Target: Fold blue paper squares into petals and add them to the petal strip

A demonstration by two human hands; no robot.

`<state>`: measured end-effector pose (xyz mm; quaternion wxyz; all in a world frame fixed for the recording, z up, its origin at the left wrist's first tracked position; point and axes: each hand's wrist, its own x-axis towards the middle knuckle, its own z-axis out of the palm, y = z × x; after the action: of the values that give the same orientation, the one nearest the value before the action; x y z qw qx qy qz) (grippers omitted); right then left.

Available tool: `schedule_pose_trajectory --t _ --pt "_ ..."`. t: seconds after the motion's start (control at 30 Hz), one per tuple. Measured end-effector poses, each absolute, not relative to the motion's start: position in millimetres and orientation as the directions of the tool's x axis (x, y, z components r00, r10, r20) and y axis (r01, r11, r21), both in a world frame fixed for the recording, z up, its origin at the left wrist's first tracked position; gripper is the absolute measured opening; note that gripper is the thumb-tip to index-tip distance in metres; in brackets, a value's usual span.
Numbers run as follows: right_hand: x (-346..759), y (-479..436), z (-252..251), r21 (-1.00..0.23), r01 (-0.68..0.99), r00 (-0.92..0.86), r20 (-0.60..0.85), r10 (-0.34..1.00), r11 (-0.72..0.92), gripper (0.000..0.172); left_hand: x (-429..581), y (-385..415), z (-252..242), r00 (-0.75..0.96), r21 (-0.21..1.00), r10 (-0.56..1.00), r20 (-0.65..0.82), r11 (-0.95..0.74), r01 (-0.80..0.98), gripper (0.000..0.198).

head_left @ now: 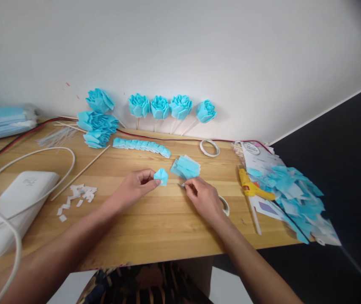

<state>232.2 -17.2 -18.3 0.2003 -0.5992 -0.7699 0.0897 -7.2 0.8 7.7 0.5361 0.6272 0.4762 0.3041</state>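
Between the thumb and fingers of my left hand point(139, 181) is a folded blue paper petal point(160, 175), its top coming to a point. My right hand point(204, 198) is closed around a small pointed metal tool point(181, 186); only its tip shows, aimed left toward the petal but apart from it. Just beyond the right hand lies a stack of blue paper pieces point(186, 167). Farther back, a row of overlapping folded blue petals point(140, 145) rests on the wooden table point(142, 228). A tape roll point(224, 205) is partly hidden behind my right wrist.
Blue paper flowers on sticks point(159, 107) lean against the wall, with more flowers point(98, 122) piled left. Small white pieces point(79, 194), a thin stick point(80, 173) and a white power bank point(25, 202) with cable lie left. A yellow glue gun point(253, 185) and blue scraps point(294, 194) lie right.
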Motion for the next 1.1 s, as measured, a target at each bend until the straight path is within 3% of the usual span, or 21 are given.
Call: schedule_pose_trajectory --t 0.23,0.4,0.5,0.6,0.8,1.1 --pt "234.8 -18.7 -18.7 -0.547 0.811 -0.135 0.174 0.975 0.21 0.013 -5.8 1.7 6.8 0.372 0.962 0.916 -0.152 0.051 0.266 0.032" --pt "226.4 -20.1 4.3 -0.642 0.688 -0.153 0.328 0.932 0.338 0.012 -5.7 3.0 1.7 0.39 0.965 0.91 -0.144 0.043 0.257 0.032" --pt "215.1 -13.6 20.9 -0.571 0.612 -0.275 0.495 0.824 0.547 0.011 -6.1 3.4 0.9 0.393 0.971 0.91 -0.136 0.044 0.234 0.031" --pt "203.0 -3.3 29.2 -0.41 0.567 -0.376 0.643 0.668 0.714 0.014 -6.2 3.0 3.7 0.39 0.976 0.911 -0.137 0.055 0.213 0.03" --pt "190.3 6.7 19.5 -0.09 0.584 -0.497 0.746 0.443 0.807 0.016 -7.1 3.0 6.7 0.393 0.976 0.909 -0.138 0.058 0.208 0.031" --pt "192.8 5.1 8.8 -0.031 0.603 -0.522 0.74 0.424 0.797 0.019 -6.0 0.2 12.0 0.4 0.978 0.904 -0.153 0.08 0.194 0.03"
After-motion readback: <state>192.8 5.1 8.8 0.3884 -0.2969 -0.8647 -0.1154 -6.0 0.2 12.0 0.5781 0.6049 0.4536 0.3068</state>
